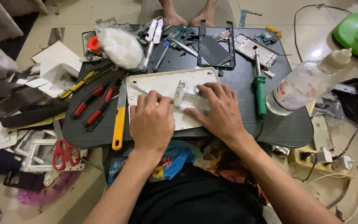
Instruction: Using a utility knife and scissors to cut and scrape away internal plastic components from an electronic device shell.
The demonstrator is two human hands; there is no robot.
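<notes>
A white plastic back cover point(162, 81) lies flat on the small dark table point(286, 126) in front of me. On it sits a small white and metal part point(186, 94). My left hand point(151, 122) rests palm down on the cover's near left side, fingers pressing by the part. My right hand point(220, 110) lies over the part's right side, fingertips on it. Whether either hand grips the part I cannot tell.
A green-handled soldering iron point(260, 92) and a clear plastic bottle point(301, 85) lie to the right. Red-handled pliers point(96, 103), a yellow-handled knife point(119, 120) and a white bag point(121, 46) sit left. Disassembled device frames point(215, 49) lie at the back. Red scissors point(65, 150) are on the floor left, a power strip point(311, 159) right.
</notes>
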